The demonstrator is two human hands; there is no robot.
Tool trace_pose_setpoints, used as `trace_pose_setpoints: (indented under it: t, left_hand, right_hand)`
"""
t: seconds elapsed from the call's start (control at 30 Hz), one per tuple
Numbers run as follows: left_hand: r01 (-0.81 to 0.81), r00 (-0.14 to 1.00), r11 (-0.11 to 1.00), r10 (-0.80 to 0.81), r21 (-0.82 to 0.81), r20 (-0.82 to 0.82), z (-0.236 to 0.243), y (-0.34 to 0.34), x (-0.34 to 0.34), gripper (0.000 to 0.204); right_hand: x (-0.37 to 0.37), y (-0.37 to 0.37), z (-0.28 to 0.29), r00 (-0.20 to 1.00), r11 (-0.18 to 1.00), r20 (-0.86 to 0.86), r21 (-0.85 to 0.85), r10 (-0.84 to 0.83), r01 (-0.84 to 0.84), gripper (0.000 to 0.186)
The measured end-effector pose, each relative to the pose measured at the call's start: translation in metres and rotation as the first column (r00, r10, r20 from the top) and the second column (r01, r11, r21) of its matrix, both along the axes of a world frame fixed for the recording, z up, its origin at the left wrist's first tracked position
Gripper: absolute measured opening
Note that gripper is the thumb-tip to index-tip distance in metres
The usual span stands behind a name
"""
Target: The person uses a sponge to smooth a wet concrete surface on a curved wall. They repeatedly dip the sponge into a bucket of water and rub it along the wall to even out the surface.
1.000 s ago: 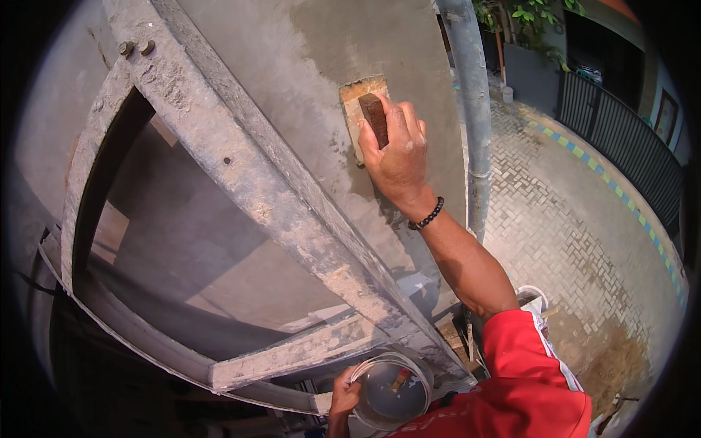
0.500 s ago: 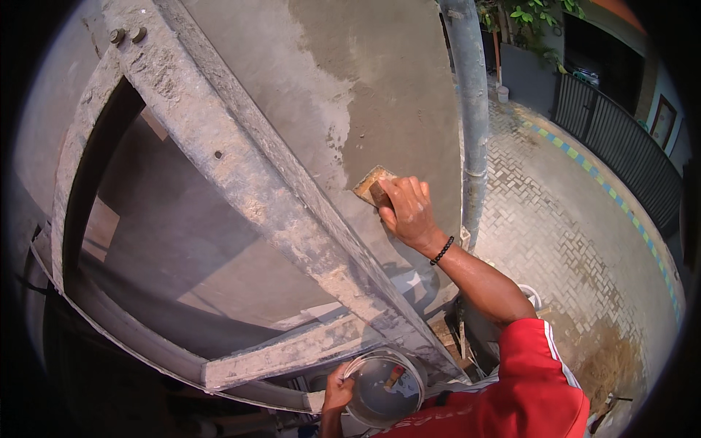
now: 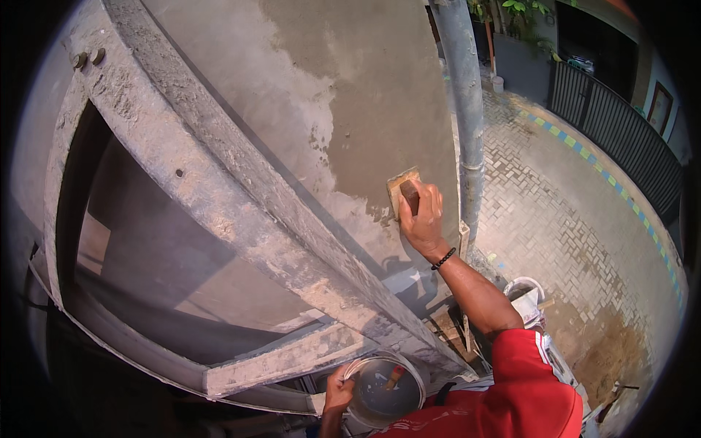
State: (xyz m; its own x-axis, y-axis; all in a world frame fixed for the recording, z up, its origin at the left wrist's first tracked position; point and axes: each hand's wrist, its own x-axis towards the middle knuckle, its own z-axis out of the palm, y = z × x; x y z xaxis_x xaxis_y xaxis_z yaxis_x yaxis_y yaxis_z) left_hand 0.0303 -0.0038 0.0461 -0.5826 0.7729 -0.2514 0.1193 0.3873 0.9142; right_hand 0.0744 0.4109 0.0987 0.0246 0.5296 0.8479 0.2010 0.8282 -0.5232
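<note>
My right hand [image 3: 425,225] grips the brown handle of a plastering float [image 3: 395,196]. The float's flat face lies against the grey plastered wall [image 3: 387,102], near the lower edge of a darker, wet-looking patch. Low in the picture my left hand [image 3: 337,390] is closed round the rim of a clear-sided bucket [image 3: 388,410]. Inside that bucket rests a brush [image 3: 396,376] with a reddish handle, in greyish liquid.
A crusted scaffold frame [image 3: 241,212] slants across the left side, in front of the wall. To the right of my float runs an upright grey pipe [image 3: 467,109]. Beside my right elbow stands a white bucket [image 3: 524,287]; beyond are paving [image 3: 540,219] and a dark gate [image 3: 613,131].
My right hand has moved the float right along the wall and turned it more upright. The view has shifted slightly. My left hand keeps its hold on the bucket.
</note>
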Motion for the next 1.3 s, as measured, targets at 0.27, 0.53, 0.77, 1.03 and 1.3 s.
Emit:
trace_pose_setpoints:
  t: [0.27, 0.53, 0.77, 1.03, 1.3]
  left_hand:
    - [-0.004, 0.998, 1.0, 0.004, -0.013, -0.057, -0.006, -0.007, 0.003, 0.05]
    - [-0.019, 1.0, 1.0, 0.019, -0.008, -0.013, -0.008, -0.002, -0.001, 0.051]
    - [-0.04, 0.999, 0.998, 0.04, -0.042, 0.001, -0.008, -0.005, 0.002, 0.053]
    - [-0.072, 0.997, 0.997, 0.073, -0.017, 0.037, -0.003, -0.003, 0.007, 0.045]
    - [-0.025, 1.0, 1.0, 0.025, -0.001, -0.01, -0.002, 0.003, 0.002, 0.047]
  right_hand:
    - [-0.007, -0.018, -0.041, 0.968, 0.992, 0.238, 0.085, 0.075, -0.098, 0.049]
    - [-0.011, -0.023, 0.006, 0.975, 0.982, 0.142, 0.055, 0.17, -0.179, 0.044]
    - [-0.012, 0.011, 0.054, 0.986, 1.0, -0.166, -0.002, -0.007, 0.007, 0.054]
    - [0.001, 0.025, 0.048, 0.99, 0.999, -0.134, 0.011, -0.032, 0.034, 0.059]
    - [0.003, -0.032, -0.015, 0.952, 0.972, 0.226, 0.064, 0.207, -0.227, 0.058]
